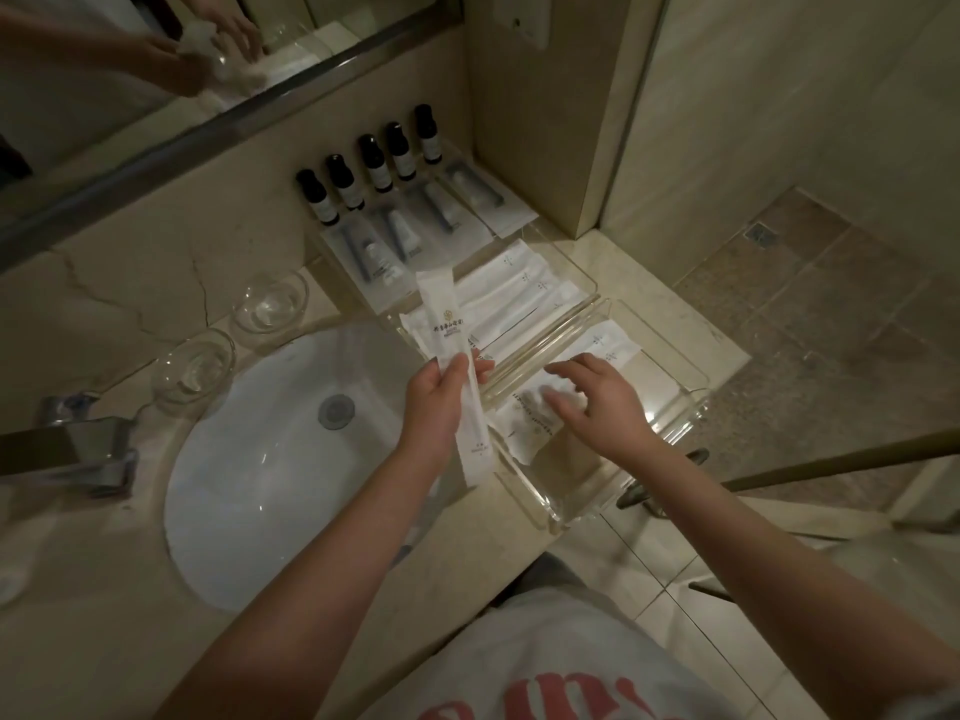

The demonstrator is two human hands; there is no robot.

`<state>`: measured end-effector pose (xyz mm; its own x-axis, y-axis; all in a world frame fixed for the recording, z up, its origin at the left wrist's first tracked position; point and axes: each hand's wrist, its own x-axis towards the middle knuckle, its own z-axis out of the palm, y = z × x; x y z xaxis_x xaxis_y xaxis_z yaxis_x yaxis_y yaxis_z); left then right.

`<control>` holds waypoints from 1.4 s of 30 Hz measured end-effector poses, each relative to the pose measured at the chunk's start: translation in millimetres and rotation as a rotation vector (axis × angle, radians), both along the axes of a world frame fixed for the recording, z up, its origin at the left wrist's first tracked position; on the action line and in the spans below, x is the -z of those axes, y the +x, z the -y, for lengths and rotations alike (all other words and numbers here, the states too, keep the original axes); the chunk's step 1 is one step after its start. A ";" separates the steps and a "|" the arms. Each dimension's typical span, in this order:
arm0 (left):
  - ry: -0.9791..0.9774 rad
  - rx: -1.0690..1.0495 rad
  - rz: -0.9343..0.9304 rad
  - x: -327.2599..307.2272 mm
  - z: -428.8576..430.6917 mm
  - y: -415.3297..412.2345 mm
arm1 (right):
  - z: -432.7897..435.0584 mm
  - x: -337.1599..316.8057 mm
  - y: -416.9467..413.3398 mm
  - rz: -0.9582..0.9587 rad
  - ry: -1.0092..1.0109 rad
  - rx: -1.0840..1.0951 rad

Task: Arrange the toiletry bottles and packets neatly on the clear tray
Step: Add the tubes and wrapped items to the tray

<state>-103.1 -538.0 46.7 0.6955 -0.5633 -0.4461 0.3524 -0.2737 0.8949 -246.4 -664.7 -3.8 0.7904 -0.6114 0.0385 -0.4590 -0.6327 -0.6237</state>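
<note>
My left hand [441, 407] holds a long white packet [453, 350] upright over the counter's edge, beside the sink. My right hand [592, 397] hovers with fingers spread over white packets [535, 428] lying in the near clear tray [670, 407]; whether it touches them I cannot tell. A second clear tray [576, 272] behind it holds several white packets [519, 293] in a row. Farther back, several dark bottles [374, 163] stand in a line along the wall, with tubes in clear packets [415, 226] lying in front of them.
A white sink basin [260, 459] lies at left with a chrome tap [83, 449]. Two glass bowls [267, 304] [193, 363] sit on the marble counter behind the basin. A mirror [156, 70] runs along the back. The counter ends at right above a tiled floor [831, 304].
</note>
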 end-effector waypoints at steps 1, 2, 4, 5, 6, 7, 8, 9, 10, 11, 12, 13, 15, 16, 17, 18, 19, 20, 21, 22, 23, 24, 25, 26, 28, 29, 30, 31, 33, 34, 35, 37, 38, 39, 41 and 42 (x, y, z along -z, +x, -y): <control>-0.025 -0.011 0.011 -3.5 3.5 0.5 | -4.6 -8.9 8.9 0.022 0.181 -0.005; -0.056 -0.020 0.023 -8.0 7.2 0.6 | -9.2 -16.6 17.6 0.037 0.369 -0.031; -0.113 -0.045 0.045 -15.7 13.7 -0.7 | -19.3 -25.3 31.2 0.056 0.633 -0.107; -0.128 -0.056 0.058 -18.6 16.0 -2.0 | -23.8 -26.8 35.5 0.057 0.713 -0.138; -0.133 -0.059 0.072 -20.7 17.9 -3.2 | -27.4 -26.8 37.8 0.054 0.783 -0.158; -0.126 -0.052 0.096 -21.2 19.1 -3.3 | -29.5 -26.3 38.7 0.056 0.847 -0.168; -0.117 -0.036 0.121 -21.8 20.2 -2.6 | -30.4 -25.6 38.8 0.059 0.888 -0.175; -0.111 -0.023 0.146 -22.3 21.0 -0.5 | -29.4 -24.2 38.3 0.061 0.900 -0.177; -0.114 -0.022 0.167 -23.7 21.9 2.9 | -26.8 -23.5 37.4 0.053 0.883 -0.167; -0.119 -0.034 0.189 -25.9 22.7 7.4 | -22.6 -22.2 36.0 0.040 0.840 -0.144; -0.126 -0.052 0.210 -29.6 23.8 12.5 | -17.7 -21.3 34.1 0.022 0.773 -0.120; -0.129 -0.070 0.231 -33.2 24.7 17.9 | -12.3 -20.1 31.8 0.001 0.696 -0.103; -0.131 -0.079 0.254 -38.7 25.1 26.2 | -0.3 -19.5 26.2 -0.039 0.562 -0.093; -0.127 -0.067 0.256 -39.9 24.3 28.4 | 5.7 -19.7 23.6 -0.058 0.507 -0.084; -0.106 -0.045 0.262 -39.8 23.3 29.4 | 12.2 -20.0 21.4 -0.069 0.458 -0.068; -0.067 -0.018 0.276 -38.7 22.1 29.7 | 18.8 -19.6 19.5 -0.074 0.408 -0.049; -0.018 0.013 0.295 -35.0 20.2 30.0 | 25.8 -18.2 17.6 -0.077 0.349 -0.032; 0.034 0.048 0.306 -30.3 17.9 30.3 | 32.6 -17.1 15.4 -0.083 0.276 -0.023; 0.087 0.088 0.308 -24.7 15.7 30.3 | 39.8 -14.9 13.2 -0.094 0.195 -0.023; 0.139 0.140 0.300 -19.1 13.8 30.3 | 46.6 -13.2 10.8 -0.113 0.111 -0.027; 0.188 0.203 0.289 -14.3 12.1 29.5 | 52.6 -12.1 8.2 -0.144 0.036 -0.029; 0.231 0.269 0.278 -9.9 10.4 28.0 | 57.2 -12.6 5.7 -0.184 -0.032 -0.030; 0.268 0.335 0.268 -6.2 9.2 26.0 | 60.4 -13.6 3.7 -0.224 -0.098 -0.033; 0.296 0.397 0.266 -3.8 8.0 23.4 | 61.8 -14.8 2.0 -0.254 -0.166 -0.042; 0.307 0.454 0.246 -0.6 5.6 17.3 | 59.8 -16.7 -1.1 -0.236 -0.278 -0.062; 0.298 0.445 0.209 2.4 5.0 14.1 | 57.0 -16.9 -2.9 -0.211 -0.306 -0.075; 0.284 0.422 0.155 4.6 4.8 10.1 | 53.1 -17.5 -5.0 -0.194 -0.320 -0.098; 0.273 0.392 0.097 6.9 4.8 5.0 | 48.9 -16.4 -7.4 -0.186 -0.326 -0.134; 0.274 0.372 0.024 10.2 6.6 -7.2 | 40.1 -13.1 -12.4 -0.170 -0.349 -0.226; 0.284 0.389 0.014 10.9 8.0 -14.2 | 36.9 -10.7 -15.7 -0.155 -0.359 -0.264; 0.292 0.411 0.011 12.5 9.7 -21.7 | 35.9 -8.0 -19.8 -0.138 -0.369 -0.285; 0.326 0.463 0.031 16.3 14.1 -36.5 | 37.8 -3.5 -30.6 -0.124 -0.396 -0.281; 0.348 0.499 0.071 18.9 16.4 -43.6 | 39.4 -1.7 -37.0 -0.134 -0.408 -0.273; 0.374 0.545 0.142 22.5 18.2 -50.0 | 40.9 -0.1 -43.2 -0.147 -0.415 -0.268; 0.426 0.646 0.329 30.0 20.0 -60.4 | 41.3 2.1 -52.2 -0.181 -0.417 -0.261; 0.459 0.703 0.442 33.8 19.8 -63.7 | 40.3 3.1 -54.5 -0.207 -0.413 -0.258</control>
<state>-166.8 -557.8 12.9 0.4224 -0.7524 -0.5055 -0.3726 -0.6525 0.6599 -300.9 -705.1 -6.9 0.9297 -0.3632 0.0617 -0.3434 -0.9150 -0.2115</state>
